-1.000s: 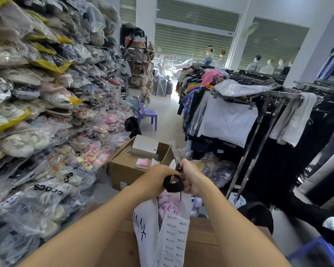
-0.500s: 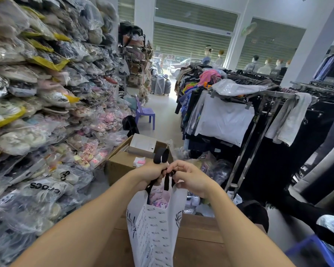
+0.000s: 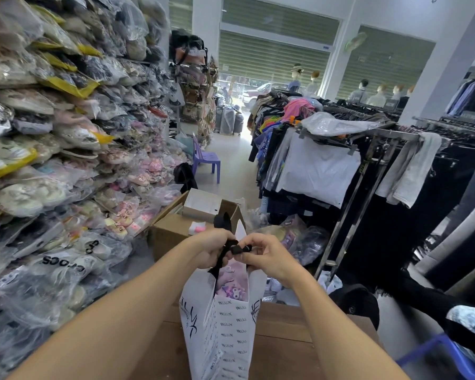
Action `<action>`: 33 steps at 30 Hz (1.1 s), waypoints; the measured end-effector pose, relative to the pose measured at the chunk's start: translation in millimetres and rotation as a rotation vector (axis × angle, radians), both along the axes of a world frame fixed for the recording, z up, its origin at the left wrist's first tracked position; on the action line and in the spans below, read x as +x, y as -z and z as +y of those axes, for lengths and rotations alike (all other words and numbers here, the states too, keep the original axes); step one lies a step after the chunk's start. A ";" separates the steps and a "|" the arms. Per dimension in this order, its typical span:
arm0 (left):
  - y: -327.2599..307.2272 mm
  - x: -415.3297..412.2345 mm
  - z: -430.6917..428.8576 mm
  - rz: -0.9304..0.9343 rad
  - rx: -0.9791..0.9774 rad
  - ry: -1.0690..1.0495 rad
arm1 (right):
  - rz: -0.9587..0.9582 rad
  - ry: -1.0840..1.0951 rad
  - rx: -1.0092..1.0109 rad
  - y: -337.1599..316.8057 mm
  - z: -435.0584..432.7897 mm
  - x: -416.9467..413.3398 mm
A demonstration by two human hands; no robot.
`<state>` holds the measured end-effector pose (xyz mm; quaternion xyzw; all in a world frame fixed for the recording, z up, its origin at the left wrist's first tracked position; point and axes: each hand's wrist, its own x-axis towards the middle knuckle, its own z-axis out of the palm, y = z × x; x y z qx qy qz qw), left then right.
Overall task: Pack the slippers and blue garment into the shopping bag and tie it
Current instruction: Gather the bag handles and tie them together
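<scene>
Looking down over both forearms, I see the white shopping bag standing upright on the wooden table, its side printed with rows of small black lettering and its mouth pinched together at the top. My left hand is curled into a fist around the black ribbon handles, with one loop of ribbon sticking up above the knuckles in front of the cardboard box. My right hand sits just beside the left, almost touching it, with thumb and forefinger pressed narrow on a short end of the same black ribbon while the other fingers curl loosely underneath. Through the gap below the hands I can make out the slippers inside the bag, pinkish-purple with a cartoon face, wrapped in clear plastic. I cannot tell where the blue garment is; nothing blue shows in the bag's opening. The ribbon crosses between the two hands, but whether a knot is formed there I cannot tell, since the fingers cover it. To the left, a wall of bagged shoes is stacked high, some packs with yellow headers. Beyond the box, a purple plastic chair stands in the aisle. To the right runs a metal clothes rack hung with dark clothing, a white plastic-covered piece and a grey cloth draped over the rail.
</scene>
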<state>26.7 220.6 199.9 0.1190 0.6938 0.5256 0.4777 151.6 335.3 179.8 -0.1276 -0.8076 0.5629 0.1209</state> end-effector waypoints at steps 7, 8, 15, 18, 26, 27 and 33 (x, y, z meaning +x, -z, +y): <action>4.4 -9.8 3.3 0.365 -0.037 0.011 | -0.004 0.020 0.026 -10.3 2.3 4.7; 7.5 -12.4 6.0 0.468 -0.059 0.013 | -0.009 0.003 0.026 -12.0 1.9 6.7; 14.3 -15.9 21.8 1.210 -0.345 0.143 | -0.158 -0.146 -0.029 -10.0 -6.0 38.3; 28.8 -24.8 22.7 1.089 -0.333 0.139 | -0.268 -0.269 -0.011 -10.7 -7.4 51.8; 7.6 -18.5 4.8 1.071 -0.435 0.326 | -0.360 -0.052 0.417 -10.8 22.0 61.7; 4.4 -19.5 1.6 1.094 -0.462 0.345 | -0.364 -0.025 0.461 -12.6 23.9 57.5; 7.8 -17.5 -16.3 1.213 -0.524 0.276 | -0.228 0.028 1.004 -19.0 12.5 7.3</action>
